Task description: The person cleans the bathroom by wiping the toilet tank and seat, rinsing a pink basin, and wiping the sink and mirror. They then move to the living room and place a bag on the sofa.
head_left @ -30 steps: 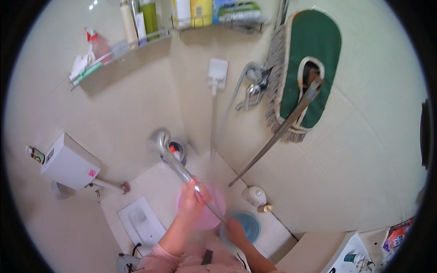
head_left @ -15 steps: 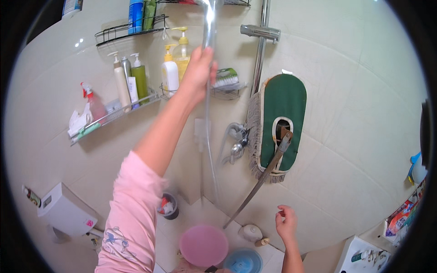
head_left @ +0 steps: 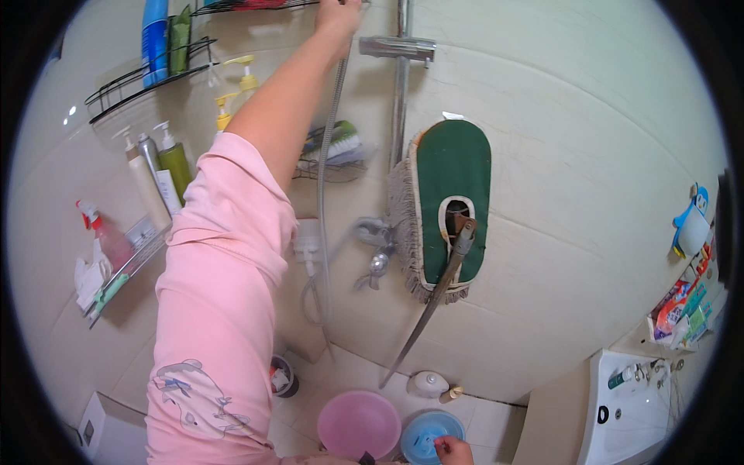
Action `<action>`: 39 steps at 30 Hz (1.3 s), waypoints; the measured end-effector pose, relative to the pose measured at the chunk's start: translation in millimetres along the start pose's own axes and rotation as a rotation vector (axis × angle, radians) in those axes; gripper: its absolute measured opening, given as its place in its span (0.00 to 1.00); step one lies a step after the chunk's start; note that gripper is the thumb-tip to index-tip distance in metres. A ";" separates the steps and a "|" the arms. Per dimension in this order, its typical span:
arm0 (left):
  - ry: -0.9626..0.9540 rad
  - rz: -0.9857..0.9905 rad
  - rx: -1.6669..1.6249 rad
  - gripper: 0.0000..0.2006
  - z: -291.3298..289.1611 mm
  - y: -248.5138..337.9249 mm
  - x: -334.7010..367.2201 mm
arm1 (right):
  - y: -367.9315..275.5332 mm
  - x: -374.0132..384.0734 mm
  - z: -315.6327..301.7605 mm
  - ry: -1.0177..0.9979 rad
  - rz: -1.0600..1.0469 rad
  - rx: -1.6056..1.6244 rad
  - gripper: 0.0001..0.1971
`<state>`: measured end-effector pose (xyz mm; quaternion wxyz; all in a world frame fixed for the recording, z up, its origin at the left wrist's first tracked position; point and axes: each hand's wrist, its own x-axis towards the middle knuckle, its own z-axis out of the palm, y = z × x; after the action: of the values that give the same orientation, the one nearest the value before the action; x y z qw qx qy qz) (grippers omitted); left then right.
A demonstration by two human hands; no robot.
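My left hand is raised to the upper edge, closed around the shower head's handle end, which is mostly cut off by the frame. From it the metal shower hose hangs toward the floor. My pink-sleeved left arm covers part of the bottles behind. Low down, my right hand is over the blue basin, cut off by the lower edge; its fingers are loosely bent and nothing shows in them. Right of the raised hand is a chrome shower bracket on its rail.
A mop with a green back and grey fringe leans head-up against the wall, beside the faucet. Corner racks hold bottles and a green brush. A pink basin and a bin stand below; a washbasin is right.
My left hand has risen with the shower head, which has mostly left the picture. My right hand has dropped to the lower edge. The view has shifted, moving the shelves leftward.
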<state>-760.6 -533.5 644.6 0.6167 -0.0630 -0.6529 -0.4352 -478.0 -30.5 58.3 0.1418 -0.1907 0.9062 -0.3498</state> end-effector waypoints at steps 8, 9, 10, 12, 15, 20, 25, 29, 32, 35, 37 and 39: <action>-0.214 -0.192 -0.143 0.06 12.6 -6.0 -6.7 | 32.8 -40.0 -14.8 0.117 0.163 -0.066 0.07; -0.285 -0.188 -0.089 0.05 6.3 -5.4 -4.4 | 31.0 -33.3 -18.4 0.147 0.148 -0.029 0.08; -0.355 -0.185 -0.034 0.04 2.9 -3.5 -1.7 | 29.1 -25.2 -22.6 0.144 0.145 -0.010 0.08; -0.335 -0.218 0.104 0.07 -4.2 0.6 1.6 | 23.6 -10.7 -27.9 0.124 0.145 0.026 0.09; -0.350 -0.217 0.380 0.08 -9.8 5.0 -3.6 | 14.3 9.5 -27.7 0.167 0.022 0.061 0.06; -0.391 -0.130 0.501 0.17 -12.4 -8.3 -49.5 | 7.1 21.2 -25.3 0.051 -0.045 0.076 0.06; -0.286 0.054 0.624 0.30 -47.6 -38.2 -198.5 | 33.4 16.3 -21.9 -0.043 -0.077 0.076 0.07; -0.700 -0.162 0.360 0.24 -102.6 -69.4 -441.2 | 93.2 7.3 -11.5 -0.108 -0.026 0.067 0.08; -0.974 -1.013 0.426 0.25 -157.8 -63.7 -639.5 | 156.0 -8.1 6.0 -0.205 0.073 -0.030 0.08; -0.886 -1.697 0.034 0.25 -204.4 -26.9 -793.1 | 222.7 -23.0 36.2 -0.295 0.233 -0.011 0.08; -0.762 -2.014 0.123 0.22 -218.3 -6.7 -871.0 | 267.1 -30.8 63.9 -0.286 0.363 0.044 0.08; -0.787 -2.175 0.105 0.24 -233.0 -8.4 -928.8 | 307.4 -37.3 100.1 -0.261 0.737 0.290 0.09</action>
<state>-376.1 -266.9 -191.0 -0.3277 0.4265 -0.5262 -0.6587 -481.6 137.8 -220.2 0.3965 0.1254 0.8296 -0.3726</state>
